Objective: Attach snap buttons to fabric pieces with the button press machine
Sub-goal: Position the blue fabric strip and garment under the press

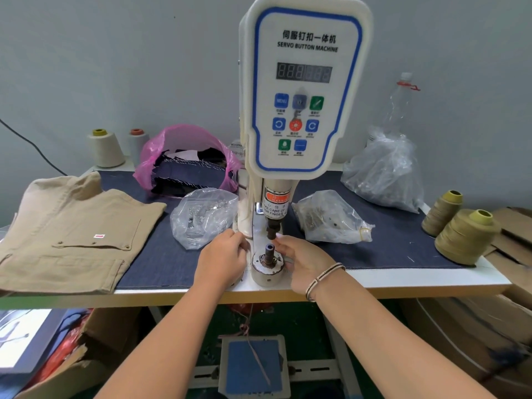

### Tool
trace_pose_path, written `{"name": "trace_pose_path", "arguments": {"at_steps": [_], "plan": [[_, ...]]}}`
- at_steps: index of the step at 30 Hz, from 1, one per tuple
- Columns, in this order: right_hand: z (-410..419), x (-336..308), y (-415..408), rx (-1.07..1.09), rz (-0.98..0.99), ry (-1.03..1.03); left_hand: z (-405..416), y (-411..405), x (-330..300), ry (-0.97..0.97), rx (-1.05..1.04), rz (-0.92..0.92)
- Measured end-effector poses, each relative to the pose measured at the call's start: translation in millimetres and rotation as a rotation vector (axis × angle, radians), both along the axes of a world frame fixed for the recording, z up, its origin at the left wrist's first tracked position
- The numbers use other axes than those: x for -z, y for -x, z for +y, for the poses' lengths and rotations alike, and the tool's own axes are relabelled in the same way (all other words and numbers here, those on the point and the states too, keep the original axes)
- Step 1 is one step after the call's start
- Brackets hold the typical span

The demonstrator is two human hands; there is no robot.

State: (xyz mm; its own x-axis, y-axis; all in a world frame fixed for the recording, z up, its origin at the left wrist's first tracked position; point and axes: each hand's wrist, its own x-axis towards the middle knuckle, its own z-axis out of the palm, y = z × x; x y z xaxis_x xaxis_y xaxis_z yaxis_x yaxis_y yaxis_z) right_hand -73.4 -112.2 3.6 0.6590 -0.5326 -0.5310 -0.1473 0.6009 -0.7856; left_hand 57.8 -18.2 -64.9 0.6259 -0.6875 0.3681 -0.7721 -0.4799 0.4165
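Note:
The white servo button machine (302,90) stands at the table's middle, its dark upper punch (272,228) hanging above the lower die post (270,250) on a round white base (266,276). My left hand (221,259) sits just left of the base with fingers curled inward near the machine column; anything it holds is hidden. My right hand (302,262) rests to the right of the die, fingertips reaching toward the gap under the punch. A tan garment (72,234) with snaps lies at the left. Two clear bags of snap parts (203,217) (331,218) flank the machine.
A pink bag of dark fabric pieces (187,162) and a larger clear bag (383,171) sit at the back. Thread cones stand at back left (105,148) and right edge (463,236). A blue foot pedal (253,367) lies under the table, with cardboard boxes (475,326) alongside.

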Motion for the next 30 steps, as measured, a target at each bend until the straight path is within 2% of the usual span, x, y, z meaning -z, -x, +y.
{"name": "trace_pose_path", "arguments": {"at_steps": [9, 14, 19, 22, 25, 27, 30], "plan": [[7.1, -6.4, 8.8, 0.038, -0.049, -0.096, 0.4, 0.2, 0.3, 0.013, 0.006, -0.003], [9.8, -9.4, 8.5, 0.021, -0.032, -0.082, 0.4, 0.1, 1.3, 0.017, 0.009, -0.012], [9.3, -15.3, 10.5, -0.102, 0.047, 0.001, 0.4, 0.4, 1.4, 0.019, 0.007, -0.014], [7.9, -8.7, 7.2, -0.046, 0.066, 0.009, 1.9, 1.5, -1.3, 0.017, 0.023, -0.011], [7.4, -4.0, 7.9, -0.063, 0.004, 0.026, 4.6, 3.9, -8.4, 0.119, 0.113, -0.015], [-0.6, -0.5, 9.1, -0.09, -0.01, 0.137, 9.6, -2.7, -16.0, 0.183, 0.137, -0.097], [-25.1, 8.0, 5.1, -0.075, 0.125, 0.603, 17.6, -33.9, -26.5, 0.149, -0.049, -0.208]]}}
